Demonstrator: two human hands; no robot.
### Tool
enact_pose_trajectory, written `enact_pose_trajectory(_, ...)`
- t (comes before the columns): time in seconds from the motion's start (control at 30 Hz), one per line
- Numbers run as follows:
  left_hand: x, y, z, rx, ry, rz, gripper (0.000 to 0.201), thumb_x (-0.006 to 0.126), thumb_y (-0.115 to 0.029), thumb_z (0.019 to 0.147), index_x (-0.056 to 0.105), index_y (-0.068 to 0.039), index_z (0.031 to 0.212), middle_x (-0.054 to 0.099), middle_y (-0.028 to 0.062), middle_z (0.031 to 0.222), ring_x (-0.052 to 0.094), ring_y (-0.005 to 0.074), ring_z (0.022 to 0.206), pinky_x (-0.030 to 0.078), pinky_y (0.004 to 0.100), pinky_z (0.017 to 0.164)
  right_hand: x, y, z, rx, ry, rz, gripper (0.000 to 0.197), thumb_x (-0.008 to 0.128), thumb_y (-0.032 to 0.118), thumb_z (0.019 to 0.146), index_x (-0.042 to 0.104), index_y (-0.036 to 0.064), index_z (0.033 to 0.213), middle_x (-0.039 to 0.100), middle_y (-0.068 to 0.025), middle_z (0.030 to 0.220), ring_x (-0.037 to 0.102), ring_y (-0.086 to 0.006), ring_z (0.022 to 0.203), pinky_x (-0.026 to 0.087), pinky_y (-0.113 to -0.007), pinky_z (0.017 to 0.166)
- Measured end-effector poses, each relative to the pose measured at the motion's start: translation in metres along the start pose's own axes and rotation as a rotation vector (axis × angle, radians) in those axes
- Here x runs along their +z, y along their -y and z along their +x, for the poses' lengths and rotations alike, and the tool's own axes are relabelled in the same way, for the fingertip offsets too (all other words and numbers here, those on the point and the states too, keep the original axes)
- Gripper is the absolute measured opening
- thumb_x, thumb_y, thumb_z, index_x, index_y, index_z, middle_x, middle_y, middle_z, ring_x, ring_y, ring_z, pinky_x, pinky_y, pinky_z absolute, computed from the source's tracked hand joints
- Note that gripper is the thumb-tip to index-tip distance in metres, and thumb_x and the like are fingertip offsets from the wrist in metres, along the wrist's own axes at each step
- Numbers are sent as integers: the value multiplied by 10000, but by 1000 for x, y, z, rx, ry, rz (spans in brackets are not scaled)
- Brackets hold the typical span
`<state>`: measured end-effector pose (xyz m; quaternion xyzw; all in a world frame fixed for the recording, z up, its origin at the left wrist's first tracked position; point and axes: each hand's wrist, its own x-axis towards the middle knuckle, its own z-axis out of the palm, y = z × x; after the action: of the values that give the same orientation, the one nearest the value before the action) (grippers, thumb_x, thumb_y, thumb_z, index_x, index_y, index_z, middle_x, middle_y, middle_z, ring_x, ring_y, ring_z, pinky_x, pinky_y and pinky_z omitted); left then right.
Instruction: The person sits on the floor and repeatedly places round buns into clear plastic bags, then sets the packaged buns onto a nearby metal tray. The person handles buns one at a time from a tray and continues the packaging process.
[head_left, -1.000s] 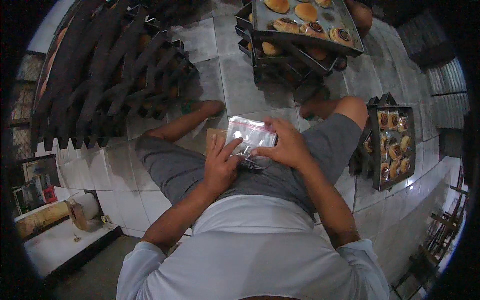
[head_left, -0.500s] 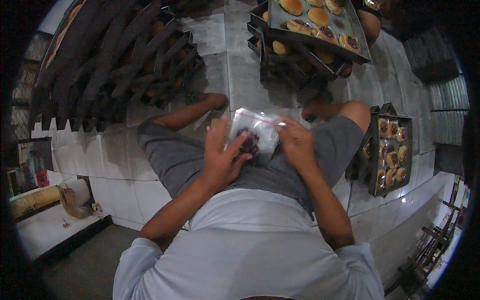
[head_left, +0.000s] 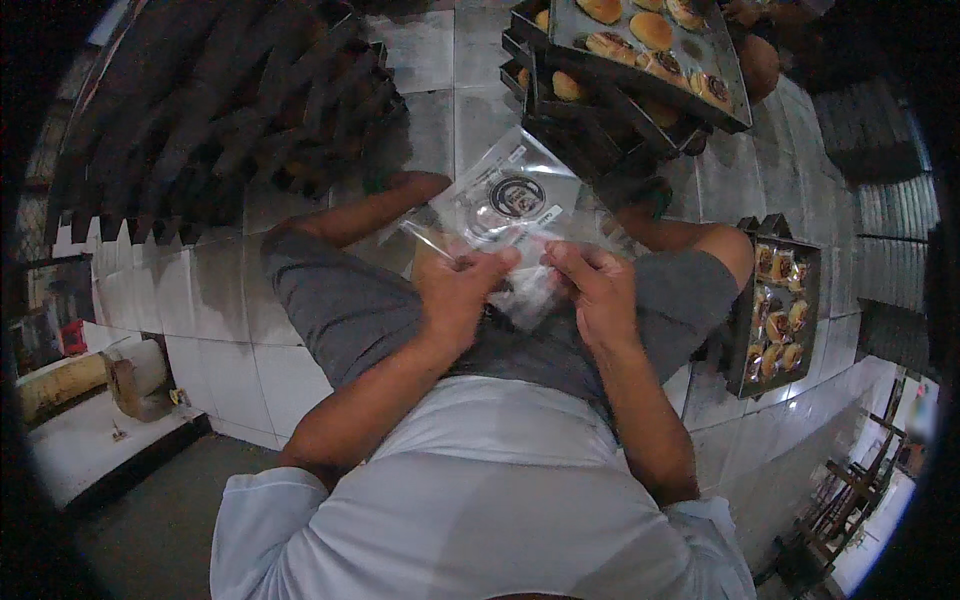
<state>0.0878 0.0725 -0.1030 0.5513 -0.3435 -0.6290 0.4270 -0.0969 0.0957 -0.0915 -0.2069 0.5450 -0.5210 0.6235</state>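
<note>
Clear plastic bags [head_left: 470, 200] with a round dark print spread out flat above the floor between my knees. Their layers overlap, so I cannot tell how many there are. My left hand [head_left: 458, 292] is closed on the near left edge, its thumb pressed over the plastic. Just beside it, my right hand [head_left: 597, 290] pinches the near right edge between thumb and fingers. Below the two thumbs, a crumpled part of the plastic hangs over my lap.
Trays of round buns [head_left: 652, 30] are stacked at the far right. A tray of wrapped buns [head_left: 787, 310] lies by my right knee. Many dark trays [head_left: 200, 110] fill the far left. A cylindrical roll [head_left: 70, 395] lies on a white ledge at left. Another person's arm shows at far right.
The plastic has gone from a bunched pile at my lap to spread out and farther from me. My left fingers, earlier spread over it, are now closed on its edge.
</note>
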Motion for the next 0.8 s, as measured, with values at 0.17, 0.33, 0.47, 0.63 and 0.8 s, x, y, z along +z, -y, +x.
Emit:
enact_pose_trajectory(0.17,-65,-27,12,50,-149,341,285,763,-264,993,750,20,974,729,5,893,662,110,812,541,283,767,-1,-2,10,1,84,-225,211,787,157,950,814,-39,1024,791,-75,903,704,-123,764,549,-253,675)
enact_pose_trajectory(0.33,-107,-14,16,265,-243,336,277,719,-274,1018,733,2,1033,733,17,990,676,133,910,560,317,823,-48,-14,47,-10,338,-950,224,830,207,911,813,-14,951,728,-30,769,633,-81,695,470,-250,617)
enact_pose_trajectory(0.47,-123,-16,26,24,-184,-397,286,712,-186,997,662,-16,1222,718,28,1055,680,143,934,556,302,832,-70,-36,50,283,367,-501,372,869,377,841,822,23,944,769,-114,838,704,-168,721,551,-353,682)
enact_pose_trajectory(0.63,-97,-43,37,82,-114,-188,280,694,-204,1006,629,-37,1221,692,13,1037,654,116,919,541,293,778,-50,22,49,-92,-67,-1657,525,853,496,823,776,-13,928,766,-215,909,745,-377,866,577,-471,758)
enact_pose_trajectory(0.8,-130,-15,63,-28,-61,240,241,675,-241,1041,658,-49,1185,686,3,1027,635,100,902,530,297,772,1,139,149,-631,-274,-1053,524,778,490,922,736,-4,1091,759,-180,948,745,-328,809,571,-435,786)
